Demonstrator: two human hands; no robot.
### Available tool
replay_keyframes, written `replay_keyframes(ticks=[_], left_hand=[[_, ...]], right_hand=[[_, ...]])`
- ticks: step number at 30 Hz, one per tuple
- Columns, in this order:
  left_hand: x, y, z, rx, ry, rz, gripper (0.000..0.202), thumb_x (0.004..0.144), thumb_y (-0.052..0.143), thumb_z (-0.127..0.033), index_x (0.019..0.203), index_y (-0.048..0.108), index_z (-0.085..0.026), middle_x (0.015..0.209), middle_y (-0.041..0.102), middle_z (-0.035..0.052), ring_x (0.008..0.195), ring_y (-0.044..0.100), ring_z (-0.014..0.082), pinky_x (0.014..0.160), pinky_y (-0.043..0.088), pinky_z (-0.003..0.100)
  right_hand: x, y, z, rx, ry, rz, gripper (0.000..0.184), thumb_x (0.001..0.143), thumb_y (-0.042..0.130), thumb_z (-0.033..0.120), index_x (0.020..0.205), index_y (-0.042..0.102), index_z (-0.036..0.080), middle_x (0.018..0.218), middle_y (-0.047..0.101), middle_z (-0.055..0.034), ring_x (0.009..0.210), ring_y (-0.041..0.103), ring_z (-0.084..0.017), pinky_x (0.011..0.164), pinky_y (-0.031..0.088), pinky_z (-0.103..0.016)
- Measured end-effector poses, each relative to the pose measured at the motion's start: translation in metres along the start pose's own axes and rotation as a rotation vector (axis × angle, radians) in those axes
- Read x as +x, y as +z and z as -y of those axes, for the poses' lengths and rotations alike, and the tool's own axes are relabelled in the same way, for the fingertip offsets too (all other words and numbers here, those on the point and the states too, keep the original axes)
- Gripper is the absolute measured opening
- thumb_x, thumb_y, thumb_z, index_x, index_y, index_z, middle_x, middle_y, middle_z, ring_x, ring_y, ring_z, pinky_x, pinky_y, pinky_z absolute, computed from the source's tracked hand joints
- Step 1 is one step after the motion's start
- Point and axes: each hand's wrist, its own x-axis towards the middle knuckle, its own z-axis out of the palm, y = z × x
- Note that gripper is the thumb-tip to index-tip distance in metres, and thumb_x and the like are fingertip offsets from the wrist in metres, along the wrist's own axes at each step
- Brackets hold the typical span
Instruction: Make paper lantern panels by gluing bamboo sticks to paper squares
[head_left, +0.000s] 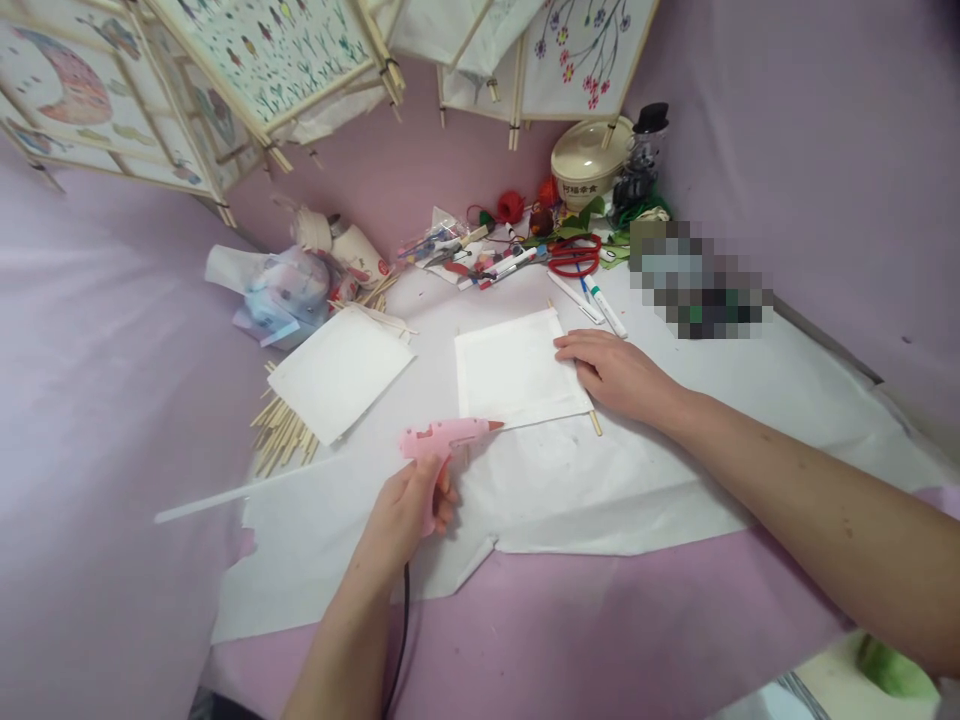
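Observation:
My left hand (416, 505) is wrapped round the handle of a pink glue gun (442, 437). Its orange nozzle points right, at the near edge of a white panel (510, 370); whether it touches cannot be made out. Thin wooden sticks jut from the panel's corners, one (596, 423) at the near right. On the panel's right edge rests my right hand (619, 370), fingers stretched out over the border, gripping nothing that I can see. A black cord (406, 620) runs down from the glue gun.
White sheets (341, 370) lie over a bundle of wooden sticks (285, 435) at left. Behind are markers (604, 305), red scissors (574, 255), a lidded bowl (592, 165) and red yarn (511, 207). Decorated paper lanterns (585, 60) hang overhead. White paper (600, 510) covers the table.

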Motion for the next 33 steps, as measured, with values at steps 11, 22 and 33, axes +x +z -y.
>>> replay_keyframes(ticks=[11, 22, 33], left_hand=[[-0.007, -0.009, -0.002, 0.043, 0.044, -0.077, 0.054, 0.085, 0.044, -0.069, 0.072, 0.056, -0.018, 0.063, 0.061, 0.0021, 0.05, 0.053, 0.0134, 0.052, 0.041, 0.025], [-0.013, -0.022, 0.004, 0.038, 0.051, -0.038, 0.049, 0.087, 0.046, -0.064, 0.071, 0.054, -0.018, 0.061, 0.06, 0.0009, 0.05, 0.053, 0.0124, 0.051, 0.039, 0.024], [-0.013, -0.027, 0.006, 0.065, 0.065, -0.104, 0.047, 0.088, 0.047, -0.061, 0.071, 0.055, -0.018, 0.063, 0.061, 0.0008, 0.05, 0.054, 0.0129, 0.053, 0.042, 0.025]], right_hand=[[-0.002, 0.002, -0.002, 0.006, -0.017, -0.013, 0.038, 0.085, 0.043, 0.011, 0.108, 0.073, 0.02, 0.124, 0.068, -0.0071, 0.122, 0.057, -0.028, 0.106, 0.045, -0.05], [-0.003, 0.001, -0.002, -0.014, -0.023, -0.015, 0.038, 0.085, 0.043, 0.013, 0.109, 0.072, 0.022, 0.125, 0.068, -0.006, 0.122, 0.058, -0.028, 0.105, 0.046, -0.05], [-0.003, 0.003, -0.005, -0.021, -0.025, -0.008, 0.038, 0.086, 0.042, 0.016, 0.109, 0.071, 0.024, 0.125, 0.068, -0.0041, 0.123, 0.057, -0.027, 0.105, 0.046, -0.05]])
